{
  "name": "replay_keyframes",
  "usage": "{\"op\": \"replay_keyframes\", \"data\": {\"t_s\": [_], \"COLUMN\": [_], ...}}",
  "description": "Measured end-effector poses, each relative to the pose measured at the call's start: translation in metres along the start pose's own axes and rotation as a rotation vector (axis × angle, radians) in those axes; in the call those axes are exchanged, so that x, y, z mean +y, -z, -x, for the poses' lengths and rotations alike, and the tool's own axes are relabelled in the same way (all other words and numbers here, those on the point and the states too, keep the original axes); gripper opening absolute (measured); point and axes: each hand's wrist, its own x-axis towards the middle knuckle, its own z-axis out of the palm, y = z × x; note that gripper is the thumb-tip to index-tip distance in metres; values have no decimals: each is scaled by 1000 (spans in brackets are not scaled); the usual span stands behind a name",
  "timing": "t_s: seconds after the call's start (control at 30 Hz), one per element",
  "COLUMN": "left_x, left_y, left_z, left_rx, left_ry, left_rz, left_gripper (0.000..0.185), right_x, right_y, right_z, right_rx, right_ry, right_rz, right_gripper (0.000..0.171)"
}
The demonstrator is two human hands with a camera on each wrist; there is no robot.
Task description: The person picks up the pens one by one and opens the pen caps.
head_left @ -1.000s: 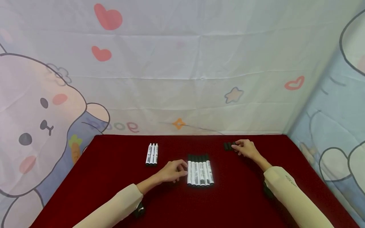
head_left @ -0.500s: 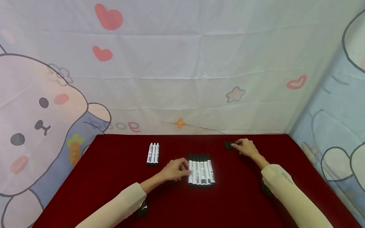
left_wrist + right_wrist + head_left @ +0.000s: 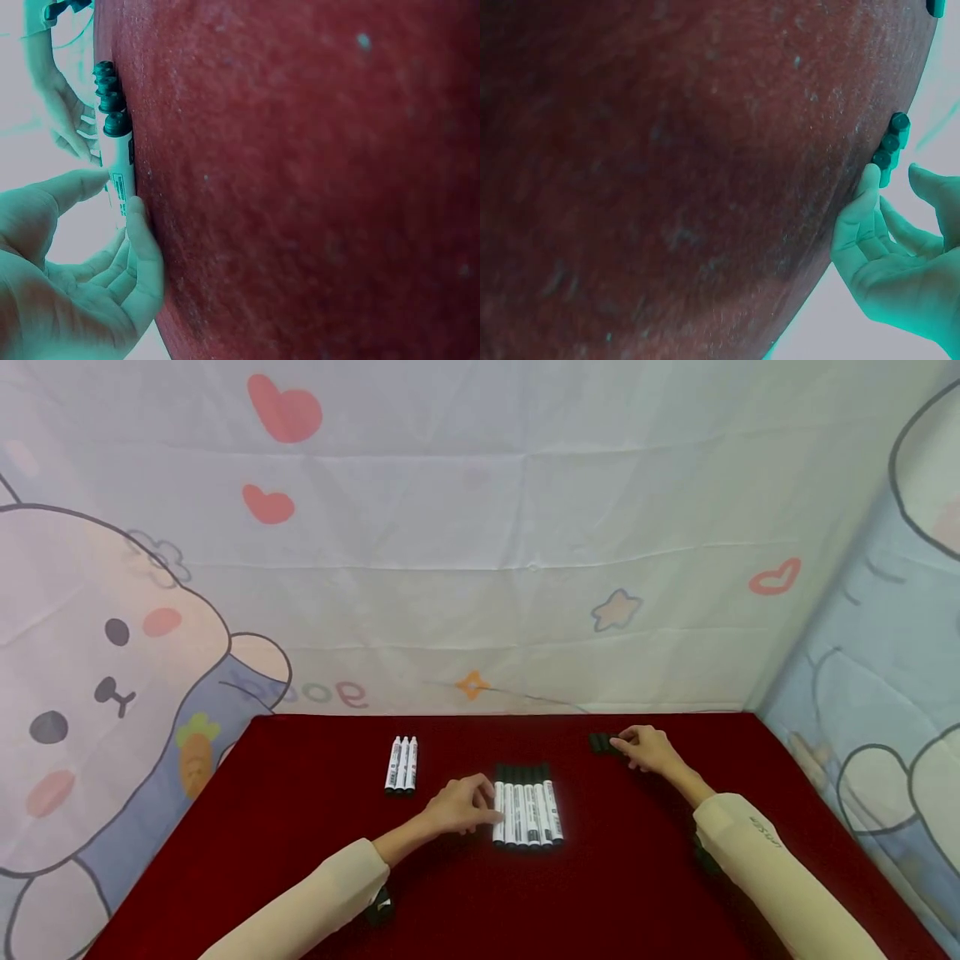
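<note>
Several capped white markers (image 3: pixel 527 806) lie side by side in a row at the middle of the red table (image 3: pixel 300 860). My left hand (image 3: pixel 489 807) is at the row's left end, and in the left wrist view its thumb and forefinger pinch the outermost marker (image 3: pixel 120 176), which still lies on the cloth. Three black caps (image 3: pixel 600 743) sit at the back right. My right hand (image 3: pixel 619 746) reaches them; in the right wrist view its forefinger (image 3: pixel 868 187) touches the nearest cap (image 3: pixel 883 163) while the thumb stands apart.
Three uncapped white markers (image 3: pixel 401 765) lie together at the back left of the table. A cartoon-printed cloth backdrop (image 3: pixel 480 568) closes off the far edge and the right side. Bare red cloth lies along the front and left.
My left hand has slid slightly right, its fingertips now against the row's left marker. The right hand has stayed at the caps.
</note>
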Motion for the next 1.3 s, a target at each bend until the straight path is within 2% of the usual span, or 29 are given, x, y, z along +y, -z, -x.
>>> {"op": "replay_keyframes", "data": {"t_s": [0.27, 0.53, 0.67, 0.83, 1.0, 1.13, 1.3], "left_x": [2, -1, -2, -3, -5, -7, -9], "left_y": [1, 3, 5, 9, 16, 21, 23], "left_z": [-4, -6, -4, 0, 5, 8, 11], "left_rx": [76, 76, 91, 104, 83, 69, 80], "left_ry": [91, 152, 162, 162, 182, 146, 15], "left_rz": [-79, -129, -144, -115, 19, 120, 156], "left_gripper": [36, 38, 40, 36, 32, 32, 29], "right_x": [-2, -17, -23, -28, -34, -39, -47], "right_y": [4, 7, 4, -1, -2, -2, -6], "right_z": [3, 15, 16, 15, 16, 19, 23], "right_rx": [-8, -48, -64, -83, -108, -118, -155], "right_ry": [52, 116, 136, 171, 203, 224, 259], "right_rz": [9, 22, 40, 47, 38, 39, 38], "right_gripper": [39, 36, 35, 35, 33, 31, 31]}}
